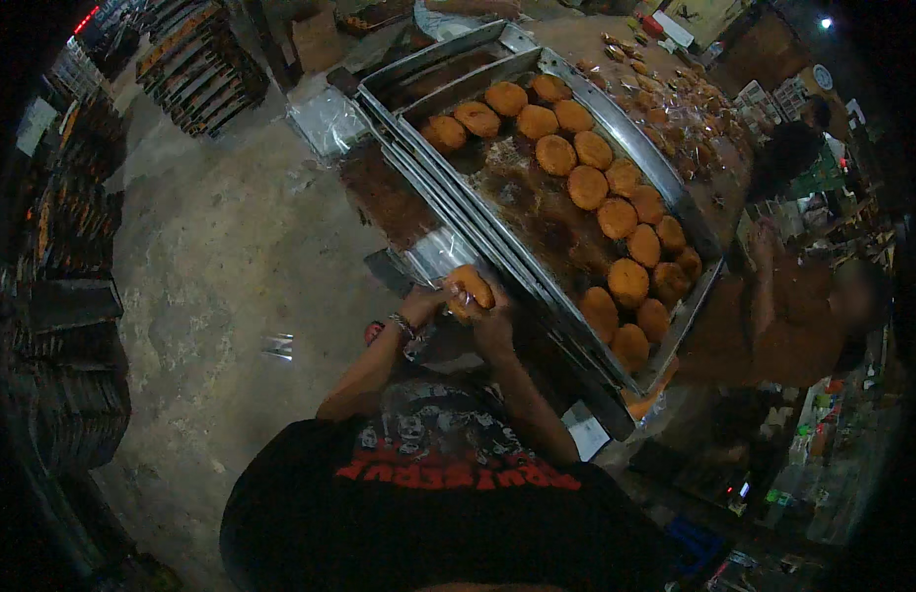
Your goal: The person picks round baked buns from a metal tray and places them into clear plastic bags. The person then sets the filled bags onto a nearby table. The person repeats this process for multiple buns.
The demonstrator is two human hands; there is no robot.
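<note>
In front of my torso, my left hand (426, 305) and my right hand (493, 325) meet around a browned bun (470, 287). Shiny clear plastic shows at the bun, partly hidden by my fingers. Just beyond my hands lies a stack of clear plastic bags (441, 251), beside the near edge of a metal baking tray (495, 233). Many round browned buns (587, 187) rest in this tray, mostly along its far side and right end. The tray sits on top of other stacked trays.
Past the tray, many small plastic-wrapped items (668, 111) cover a surface. Another person (791, 318) is at the right. More clear plastic (330, 122) lies by the tray's left end. Stacked trays (199, 66) stand at the upper left. A small plastic piece (279, 346) lies on the concrete floor (206, 259).
</note>
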